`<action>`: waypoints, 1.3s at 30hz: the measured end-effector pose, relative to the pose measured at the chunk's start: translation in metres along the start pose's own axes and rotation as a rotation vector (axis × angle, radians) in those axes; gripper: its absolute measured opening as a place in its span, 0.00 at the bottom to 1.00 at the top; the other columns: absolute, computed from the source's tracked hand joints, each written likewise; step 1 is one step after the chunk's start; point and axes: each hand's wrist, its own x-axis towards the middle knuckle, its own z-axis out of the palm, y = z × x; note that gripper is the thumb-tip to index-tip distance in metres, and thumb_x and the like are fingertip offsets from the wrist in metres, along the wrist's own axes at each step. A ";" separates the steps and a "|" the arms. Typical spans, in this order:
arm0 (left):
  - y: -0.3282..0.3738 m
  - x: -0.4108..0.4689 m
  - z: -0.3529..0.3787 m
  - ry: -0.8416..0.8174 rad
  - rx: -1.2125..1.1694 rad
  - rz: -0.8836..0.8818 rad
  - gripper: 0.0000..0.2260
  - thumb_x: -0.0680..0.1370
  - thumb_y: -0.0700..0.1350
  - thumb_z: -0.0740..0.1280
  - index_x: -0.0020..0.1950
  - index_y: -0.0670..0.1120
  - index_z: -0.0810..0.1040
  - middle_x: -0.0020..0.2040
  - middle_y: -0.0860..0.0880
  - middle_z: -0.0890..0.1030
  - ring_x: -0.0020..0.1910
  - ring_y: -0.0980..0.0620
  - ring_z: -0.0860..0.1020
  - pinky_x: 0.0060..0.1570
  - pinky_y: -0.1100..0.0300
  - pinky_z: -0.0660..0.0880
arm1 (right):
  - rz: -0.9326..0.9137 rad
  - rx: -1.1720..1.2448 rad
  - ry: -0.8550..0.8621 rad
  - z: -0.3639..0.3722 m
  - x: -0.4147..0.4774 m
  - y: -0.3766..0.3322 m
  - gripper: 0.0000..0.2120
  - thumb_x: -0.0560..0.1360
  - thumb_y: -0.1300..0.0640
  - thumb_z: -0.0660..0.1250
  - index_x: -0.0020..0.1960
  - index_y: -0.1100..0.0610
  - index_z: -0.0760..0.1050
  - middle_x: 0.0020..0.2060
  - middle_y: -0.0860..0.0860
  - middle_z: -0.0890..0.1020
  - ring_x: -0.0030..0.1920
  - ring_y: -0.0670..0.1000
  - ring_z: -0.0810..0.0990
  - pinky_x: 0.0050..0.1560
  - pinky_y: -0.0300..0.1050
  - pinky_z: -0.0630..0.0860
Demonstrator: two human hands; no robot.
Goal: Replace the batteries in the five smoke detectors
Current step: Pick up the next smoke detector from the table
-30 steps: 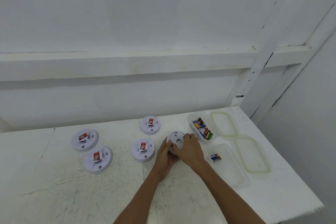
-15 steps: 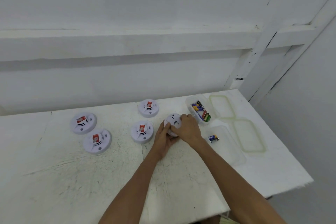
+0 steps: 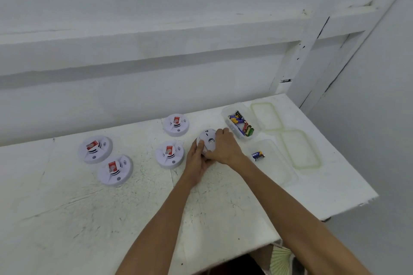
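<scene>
Both hands grip one white round smoke detector [image 3: 208,139] turned back side up on the white table [image 3: 89,214]. My left hand [image 3: 197,161] holds its near left edge; my right hand [image 3: 225,148] covers its right side. Several other white detectors with red labels lie face up: one behind [image 3: 176,124], one left of my hands [image 3: 169,154], and two at the far left [image 3: 95,148] [image 3: 115,169]. A clear tub [image 3: 240,124] to the right holds several batteries. A second clear tub [image 3: 274,161] holds a blue battery [image 3: 258,156].
Two clear lids with green seals [image 3: 267,116] [image 3: 300,148] lie at the table's right end. The table's right edge [image 3: 357,201] and front edge are close. A white wall with a ledge runs behind the table.
The camera view has tilted down, so the table sits higher and further in frame. Both hands stay on the same detector with only slight shifts of grip.
</scene>
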 end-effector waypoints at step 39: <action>-0.001 -0.002 0.006 0.129 -0.148 0.102 0.23 0.87 0.53 0.56 0.82 0.58 0.60 0.76 0.47 0.74 0.73 0.44 0.75 0.68 0.43 0.76 | 0.341 -0.055 0.187 0.048 -0.045 0.005 0.21 0.82 0.48 0.57 0.70 0.60 0.63 0.60 0.59 0.72 0.60 0.57 0.71 0.47 0.46 0.76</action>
